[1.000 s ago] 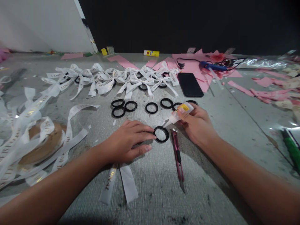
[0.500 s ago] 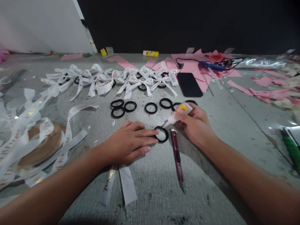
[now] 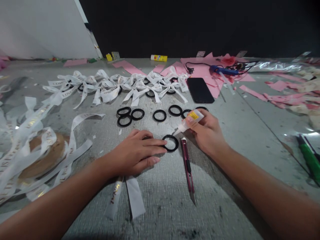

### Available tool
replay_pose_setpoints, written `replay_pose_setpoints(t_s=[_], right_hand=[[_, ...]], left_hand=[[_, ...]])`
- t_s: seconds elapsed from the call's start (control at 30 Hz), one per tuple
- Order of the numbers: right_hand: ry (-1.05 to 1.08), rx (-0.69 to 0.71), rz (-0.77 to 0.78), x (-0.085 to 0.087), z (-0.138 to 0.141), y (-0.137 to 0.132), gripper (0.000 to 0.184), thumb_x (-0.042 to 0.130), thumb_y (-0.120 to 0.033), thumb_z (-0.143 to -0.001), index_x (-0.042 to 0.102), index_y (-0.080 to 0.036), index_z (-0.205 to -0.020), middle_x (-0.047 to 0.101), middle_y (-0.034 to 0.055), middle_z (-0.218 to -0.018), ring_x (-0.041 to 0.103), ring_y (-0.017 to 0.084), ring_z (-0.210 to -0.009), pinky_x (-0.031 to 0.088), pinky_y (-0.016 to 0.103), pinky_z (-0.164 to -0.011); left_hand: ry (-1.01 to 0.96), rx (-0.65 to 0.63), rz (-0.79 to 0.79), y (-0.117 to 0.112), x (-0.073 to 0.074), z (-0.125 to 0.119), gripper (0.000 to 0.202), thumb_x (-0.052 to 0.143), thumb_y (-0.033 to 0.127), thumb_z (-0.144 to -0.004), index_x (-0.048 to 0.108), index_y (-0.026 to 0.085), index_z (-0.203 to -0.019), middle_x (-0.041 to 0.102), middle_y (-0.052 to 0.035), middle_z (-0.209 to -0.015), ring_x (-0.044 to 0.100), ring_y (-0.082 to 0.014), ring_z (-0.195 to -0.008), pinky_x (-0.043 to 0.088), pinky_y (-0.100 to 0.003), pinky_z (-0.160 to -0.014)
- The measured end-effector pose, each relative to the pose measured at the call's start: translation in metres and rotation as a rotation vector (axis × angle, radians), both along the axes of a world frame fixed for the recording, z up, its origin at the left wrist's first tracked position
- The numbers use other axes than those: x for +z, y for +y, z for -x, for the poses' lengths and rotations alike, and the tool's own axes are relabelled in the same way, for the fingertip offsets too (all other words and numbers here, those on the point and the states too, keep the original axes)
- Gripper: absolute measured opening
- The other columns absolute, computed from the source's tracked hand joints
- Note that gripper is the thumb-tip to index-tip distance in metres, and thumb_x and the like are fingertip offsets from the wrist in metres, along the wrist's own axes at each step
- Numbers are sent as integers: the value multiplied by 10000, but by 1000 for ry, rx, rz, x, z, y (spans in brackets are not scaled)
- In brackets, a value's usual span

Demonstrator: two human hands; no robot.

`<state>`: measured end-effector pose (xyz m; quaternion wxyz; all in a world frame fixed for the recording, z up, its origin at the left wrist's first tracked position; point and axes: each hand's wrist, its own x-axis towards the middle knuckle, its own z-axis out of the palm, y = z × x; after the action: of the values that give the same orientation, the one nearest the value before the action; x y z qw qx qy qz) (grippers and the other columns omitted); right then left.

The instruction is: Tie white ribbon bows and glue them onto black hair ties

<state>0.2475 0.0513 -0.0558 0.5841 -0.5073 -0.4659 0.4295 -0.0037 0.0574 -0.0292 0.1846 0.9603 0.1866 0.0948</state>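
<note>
My left hand [image 3: 137, 151] lies flat on the table, fingers stretched out, its fingertips resting on the left edge of a black ring [image 3: 177, 144]. In my right hand [image 3: 208, 130] is a small white glue bottle [image 3: 192, 120] with a yellow label, tilted so its nozzle meets or hovers just over the ring's top edge; I cannot tell whether it touches. A dark pink utility knife [image 3: 187, 163] lies just right of the ring. Under my left wrist, white ribbon ends [image 3: 135, 198] stick out. Several loose black rings [image 3: 159, 115] lie beyond my hands.
White printed ribbon bows [image 3: 107, 88] on black rings fill the back of the table. A ribbon roll [image 3: 45, 155] with loose loops is at left. A phone [image 3: 200, 90], pink paper [image 3: 172, 68], a blue glue gun [image 3: 225, 70] and a glue stick [image 3: 159, 58] lie farther back.
The whole view has shifted slightly. Both hands, the ring and the glue bottle keep nearly the same places relative to each other.
</note>
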Motion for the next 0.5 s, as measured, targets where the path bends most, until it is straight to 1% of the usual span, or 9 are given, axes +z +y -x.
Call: replay_pose_setpoints(t_s=[0.07,0.17,0.27,0.33,0.4,0.47,0.5], right_hand=[[32,-14,0,1,1,1,226,763,-349,-730,567,-247,-780,518,-26,-694,498,126,-594,417,285,-525],[133,-33,8,3,1,2,221,753,-331,-722,557,-242,-768,519,-26,-698,502,122,-601,413,268,-511],[208,-42,19,6,-1,3,208,707,-357,-744,536,-241,-770,533,-19,-718,517,131,-605,438,281,-517],[249,-37,22,9,-3,3,208,690,-346,-744,510,-245,-768,542,-29,-703,538,132,-599,487,310,-585],[301,-14,29,13,-6,2,232,694,-303,-710,471,-250,-749,579,-35,-707,584,139,-622,523,350,-690],[333,-3,36,18,-9,1,262,693,-263,-671,438,-252,-730,635,-23,-773,631,156,-686,533,391,-775],[328,-9,35,20,-10,1,272,689,-259,-662,425,-252,-724,653,-13,-817,646,167,-719,534,408,-792]], left_hand=[[0,1,0,0,0,0,362,429,358,-966,615,208,-1238,577,-31,-1366,466,-283,-1131,346,-449,-940],[1,8,5,-1,1,0,358,430,357,-965,617,213,-1235,578,-34,-1365,469,-284,-1132,348,-457,-945],[-1,14,18,-2,1,0,353,440,358,-961,616,228,-1237,581,-34,-1361,473,-286,-1138,353,-461,-949],[-6,17,26,-2,2,1,348,455,364,-954,615,240,-1238,579,-35,-1363,478,-284,-1140,357,-460,-950],[-14,19,36,-1,2,1,345,480,372,-944,611,244,-1237,574,-40,-1368,487,-282,-1140,362,-462,-951],[-31,23,48,-1,2,2,352,507,377,-931,602,238,-1241,567,-56,-1372,498,-279,-1152,370,-463,-955],[-45,28,52,-1,2,2,359,516,377,-927,595,232,-1244,561,-71,-1373,505,-275,-1161,377,-458,-956]])
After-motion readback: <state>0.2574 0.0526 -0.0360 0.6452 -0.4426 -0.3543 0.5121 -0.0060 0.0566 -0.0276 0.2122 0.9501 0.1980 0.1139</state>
